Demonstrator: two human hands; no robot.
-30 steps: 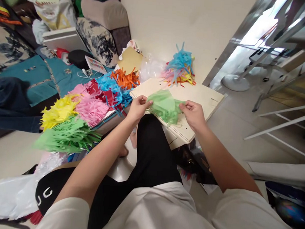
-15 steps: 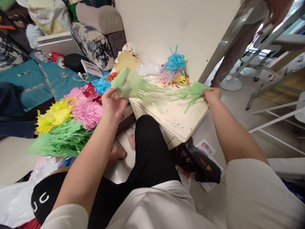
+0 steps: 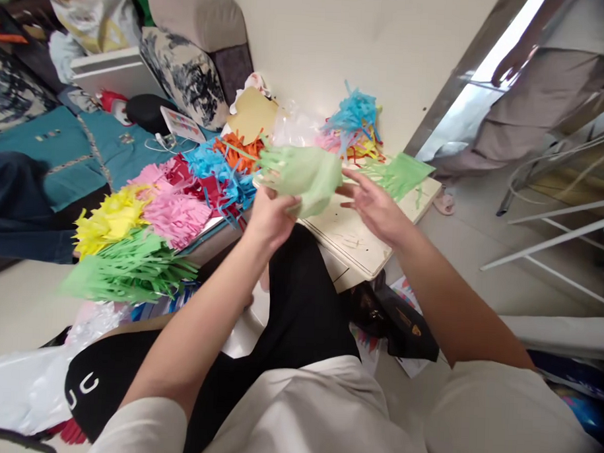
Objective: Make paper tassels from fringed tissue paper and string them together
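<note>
My left hand (image 3: pixel 274 219) pinches a light green fringed tissue paper (image 3: pixel 308 174) above the small cream table. The paper's strips hang toward the left, and its plain end is on the right. Beside that plain end, my right hand (image 3: pixel 375 206) has its fingers stretched out and apart; the fingertips meet or overlap the paper's edge, and I cannot tell whether they press on it. A second green fringed piece (image 3: pixel 401 177) lies on the table (image 3: pixel 351 238) behind my right hand. Blue fringed tissue (image 3: pixel 354 115) is heaped at the table's back.
Left of me lie green (image 3: pixel 132 267), yellow (image 3: pixel 108 223) and pink fringes (image 3: pixel 176 212), with blue and orange ones behind. A black bag (image 3: pixel 392 319) is on the floor by the table. Another person's legs (image 3: pixel 523 122) stand at right, near a white metal frame (image 3: pixel 544 222).
My right hand has let go of a green fringed piece, which now rests on the table's right. Both hands have come together, and the left-hand tissue has turned and moved right.
</note>
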